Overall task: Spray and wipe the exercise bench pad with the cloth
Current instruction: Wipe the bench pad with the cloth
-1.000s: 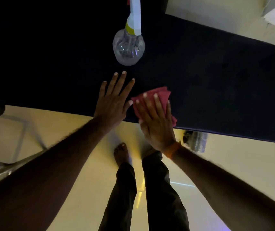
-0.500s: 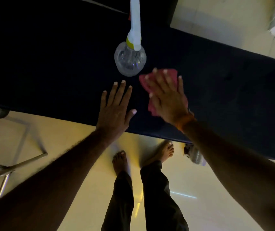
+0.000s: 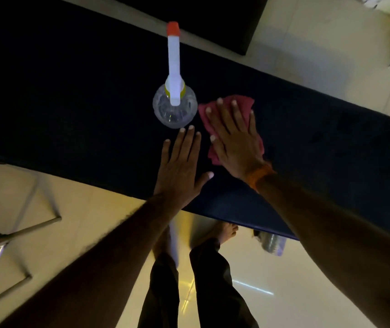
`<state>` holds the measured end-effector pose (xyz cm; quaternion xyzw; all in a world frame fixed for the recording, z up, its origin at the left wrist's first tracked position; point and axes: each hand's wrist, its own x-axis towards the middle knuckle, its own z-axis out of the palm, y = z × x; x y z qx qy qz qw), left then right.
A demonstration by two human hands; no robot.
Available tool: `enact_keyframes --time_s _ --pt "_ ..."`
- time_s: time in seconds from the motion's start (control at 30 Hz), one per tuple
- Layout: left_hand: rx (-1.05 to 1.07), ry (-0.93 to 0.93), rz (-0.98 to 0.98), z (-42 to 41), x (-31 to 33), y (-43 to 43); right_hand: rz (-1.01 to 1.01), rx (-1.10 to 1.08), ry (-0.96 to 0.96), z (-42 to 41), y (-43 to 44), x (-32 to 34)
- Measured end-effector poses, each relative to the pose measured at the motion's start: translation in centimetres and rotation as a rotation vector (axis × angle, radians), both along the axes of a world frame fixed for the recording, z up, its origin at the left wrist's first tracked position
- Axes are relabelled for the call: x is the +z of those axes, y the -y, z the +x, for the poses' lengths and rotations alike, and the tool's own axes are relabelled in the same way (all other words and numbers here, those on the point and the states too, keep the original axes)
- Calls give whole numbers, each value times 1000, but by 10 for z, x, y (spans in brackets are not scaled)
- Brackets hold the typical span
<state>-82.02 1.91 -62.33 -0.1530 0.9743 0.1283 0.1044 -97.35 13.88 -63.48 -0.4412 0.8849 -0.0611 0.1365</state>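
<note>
1. Nearest the camera: two dark trouser legs (image 3: 196, 287) and a bare foot (image 3: 224, 232) on the pale tiled floor (image 3: 272, 273), below both forearms.
2. Left hand (image 3: 179, 171): released, palm flat on the bench pad (image 3: 82, 110), fingers straight and slightly spread, grasping nothing. Fingertips sit just short of the spray bottle base.
3. Right hand (image 3: 234, 140): flat, fingers extended, pressing the cloth (image 3: 239, 102) against the pad; no closed grip. An orange wristband (image 3: 259, 175) circles the wrist.
4. Cloth: red-pink, crumpled, edges showing past the fingertips and at both sides of the palm. It lies just right of the left hand and just beside the bottle.
5. Bench pad: dark navy, matte, long and narrow. Its long axis runs from upper left to lower right, crossing under both hands.
6. Spray bottle (image 3: 174, 107): clear round body, yellow collar, white sprayer head with an orange nozzle tip. It stands upright just beyond the left fingertips; the nozzle points away from the person.
7. Left of the left forearm: metal frame tubes (image 3: 11, 235) on the floor.
8. Change versus 0.5 s ago: the right hand and cloth have shifted slightly farther from the person, the cloth now closer alongside the bottle. The left hand has stayed in place.
</note>
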Motion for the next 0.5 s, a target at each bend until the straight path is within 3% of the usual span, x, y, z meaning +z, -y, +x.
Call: enact_keyframes --time_s 0.1,0.27,0.4,0.5 --pt "11 21 -9 -10 -1 -9 29 179 -13 -24 -25 0" --pt "39 11 -1 -19 -4 -19 17 -151 1 -66 9 0" --pt "60 26 6 -40 -4 -36 11 117 -10 -68 -5 -5" --pt "94 65 -15 -59 -6 -47 -18 -58 -1 -109 5 -4"
